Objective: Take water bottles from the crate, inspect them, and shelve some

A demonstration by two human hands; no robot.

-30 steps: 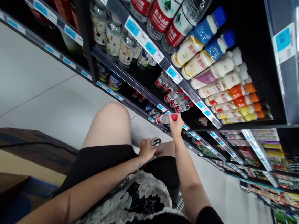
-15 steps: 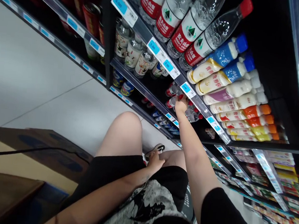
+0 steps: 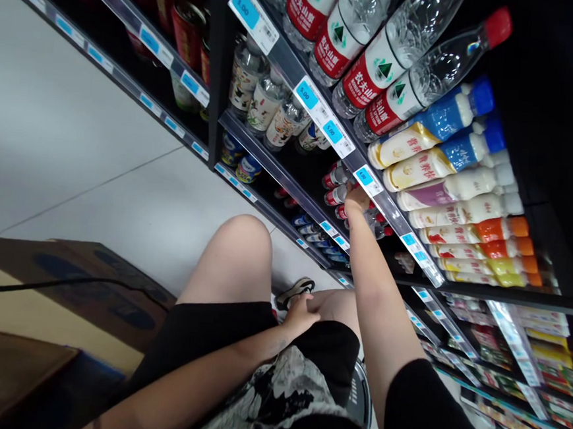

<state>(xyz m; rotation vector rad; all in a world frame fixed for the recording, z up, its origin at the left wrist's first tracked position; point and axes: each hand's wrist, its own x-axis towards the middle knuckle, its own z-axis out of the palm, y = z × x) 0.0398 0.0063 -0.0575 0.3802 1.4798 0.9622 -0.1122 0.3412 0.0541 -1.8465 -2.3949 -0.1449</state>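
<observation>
My right hand (image 3: 358,199) reaches under the edge of a shelf into a lower row of small clear water bottles with red labels and red caps. Its fingers are closed round the top of one water bottle (image 3: 336,195) in that row; the shelf edge and the dim light partly hide the fingertips. My left hand (image 3: 301,316) lies on my right leg near the knee, thumb apart from the other fingers, with nothing in it. Large red-labelled water bottles (image 3: 361,81) stand on the shelf above my right hand.
Milk-drink bottles (image 3: 434,166) with coloured caps line the upper shelf. Patterned-label bottles (image 3: 265,104) and blue cans (image 3: 248,168) stand to the left. A price-tagged shelf edge (image 3: 363,175) overhangs my right hand. A cardboard box (image 3: 111,300) with a black cable lies at lower left.
The view has shifted slightly, so the shelves appear a little lower and further right. My right hand stays among the small bottles, and my left hand stays on my leg.
</observation>
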